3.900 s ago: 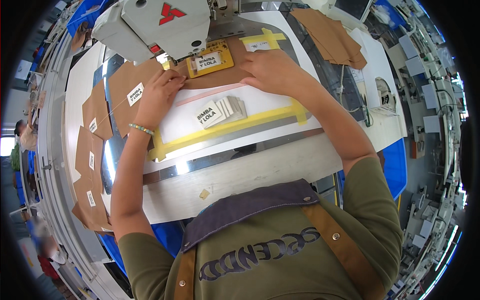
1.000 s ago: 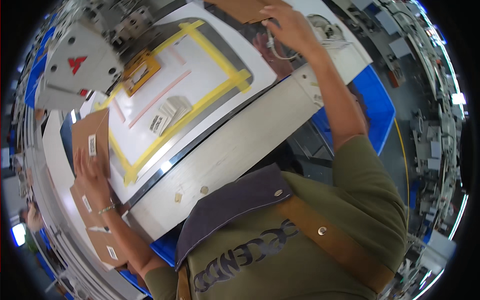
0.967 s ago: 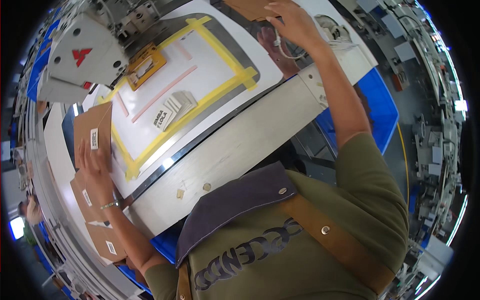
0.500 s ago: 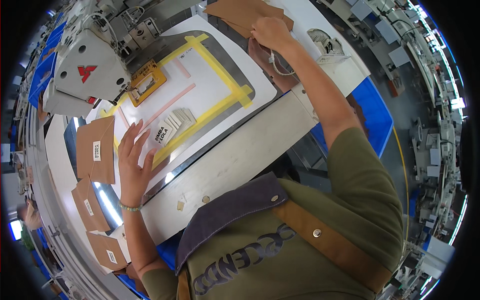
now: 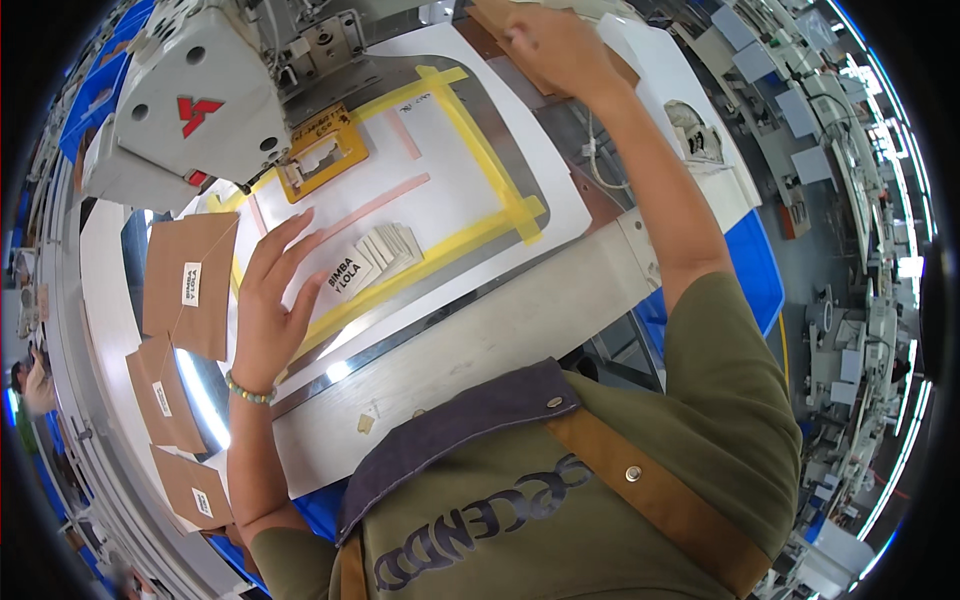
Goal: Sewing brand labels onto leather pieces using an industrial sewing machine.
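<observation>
My left hand (image 5: 268, 310) is spread, palm down, over the near left part of the white template sheet (image 5: 450, 150), and nothing is in it. Just right of its thumb lies a fanned stack of small white labels (image 5: 388, 252) with dark print. My right hand (image 5: 560, 48) reaches to the far edge, onto a pile of flat brown panels (image 5: 618, 68). Its fingertips are blurred, so I cannot make out whether they grip one. Left of my left hand lies a brown panel (image 5: 210, 320) bearing a white label.
A white industrial sewing machine (image 5: 190, 110) stands at the far left, a yellow clamp plate (image 5: 348, 150) under its head. Yellow tape (image 5: 480, 165) borders the template. More labelled brown panels (image 5: 165, 375) trail along the left. A blue bin (image 5: 752, 270) is at the right.
My right hand has shifted farther out over the brown pile, and its fingers are now blurred. The whole view has moved slightly. My left hand stays spread beside the labels.
</observation>
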A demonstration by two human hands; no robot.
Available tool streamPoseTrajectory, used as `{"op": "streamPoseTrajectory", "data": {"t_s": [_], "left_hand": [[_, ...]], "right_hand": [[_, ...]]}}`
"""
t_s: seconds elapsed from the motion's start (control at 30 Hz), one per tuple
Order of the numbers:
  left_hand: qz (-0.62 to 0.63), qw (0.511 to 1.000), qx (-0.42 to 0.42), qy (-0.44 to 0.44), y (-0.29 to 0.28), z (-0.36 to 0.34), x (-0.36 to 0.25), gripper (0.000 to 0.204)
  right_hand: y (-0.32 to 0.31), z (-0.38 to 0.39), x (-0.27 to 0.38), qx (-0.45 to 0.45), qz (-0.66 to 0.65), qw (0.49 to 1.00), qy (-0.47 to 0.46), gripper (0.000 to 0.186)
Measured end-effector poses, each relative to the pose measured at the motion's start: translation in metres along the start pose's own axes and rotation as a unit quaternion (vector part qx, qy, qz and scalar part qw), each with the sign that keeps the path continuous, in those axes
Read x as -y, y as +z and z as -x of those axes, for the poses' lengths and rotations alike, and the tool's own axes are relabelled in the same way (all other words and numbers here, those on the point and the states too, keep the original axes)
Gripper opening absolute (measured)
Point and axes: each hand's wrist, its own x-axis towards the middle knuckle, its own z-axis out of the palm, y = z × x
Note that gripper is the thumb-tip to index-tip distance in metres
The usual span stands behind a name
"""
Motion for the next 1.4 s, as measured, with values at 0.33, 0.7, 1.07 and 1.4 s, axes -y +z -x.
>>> {"op": "streamPoseTrajectory", "data": {"t_s": [0.33,0.7,1.07,1.4], "left_hand": [[0.006,1.000,-0.006,0.015,0.025,-0.052,0.004,0.048],[-0.106,0.989,-0.069,0.074,0.041,-0.046,0.054,0.035],[-0.271,0.958,-0.052,0.072,0.013,0.002,0.059,0.034],[-0.373,0.926,-0.053,0.020,0.019,-0.015,0.064,0.014]], "right_hand": [[0.049,0.035,0.150,-0.015,-0.053,0.900,-0.433,0.015],[0.033,0.040,0.190,0.017,-0.271,0.892,-0.363,0.018],[0.031,0.090,0.137,0.177,-0.111,0.952,-0.224,0.063],[0.090,0.028,0.122,0.102,-0.058,0.973,-0.196,0.065]]}}
